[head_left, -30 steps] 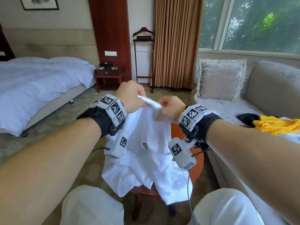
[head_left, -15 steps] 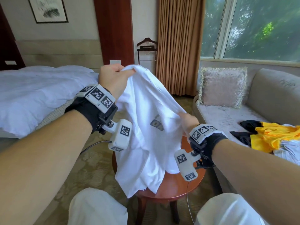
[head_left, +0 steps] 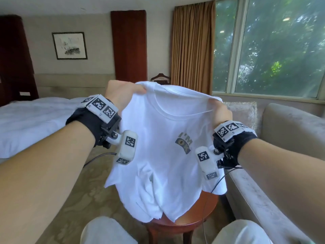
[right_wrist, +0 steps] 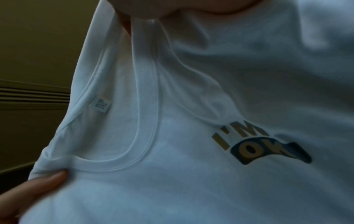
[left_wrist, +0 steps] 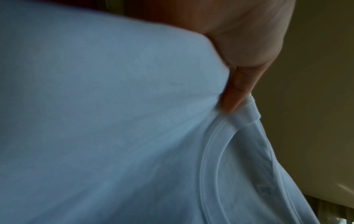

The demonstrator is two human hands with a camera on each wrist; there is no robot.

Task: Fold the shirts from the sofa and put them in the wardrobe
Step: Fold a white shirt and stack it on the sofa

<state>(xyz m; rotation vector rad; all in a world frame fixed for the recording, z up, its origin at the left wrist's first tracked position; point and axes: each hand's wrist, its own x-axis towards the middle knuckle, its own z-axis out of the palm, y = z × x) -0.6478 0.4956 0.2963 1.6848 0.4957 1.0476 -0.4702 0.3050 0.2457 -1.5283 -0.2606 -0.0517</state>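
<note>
A white T-shirt (head_left: 163, 155) with a small "I'M OK" print hangs spread in front of me, collar up. My left hand (head_left: 123, 92) pinches its left shoulder beside the collar. My right hand (head_left: 222, 111) pinches the right shoulder at the same height. The hem drapes down onto a round wooden table (head_left: 198, 215). In the left wrist view the shirt (left_wrist: 134, 136) fills the frame and my left hand (left_wrist: 235, 97) pinches the fabric at the collar seam. The right wrist view shows the shirt's (right_wrist: 210, 106) collar, size label and print, with my right hand (right_wrist: 145, 10) at the top.
A grey sofa (head_left: 288, 138) with a fringed cushion (head_left: 244, 113) stands on the right under the window. A bed (head_left: 35, 124) with white sheets lies on the left. Brown curtains (head_left: 191, 50) and a wooden valet stand (head_left: 161, 79) are behind the shirt. My knees in white trousers (head_left: 109, 231) flank the table.
Both hands have lifted the shirt from a bunched heap over the table and pulled apart, so it now hangs spread by its shoulders with the print facing me. The head view has tilted upward.
</note>
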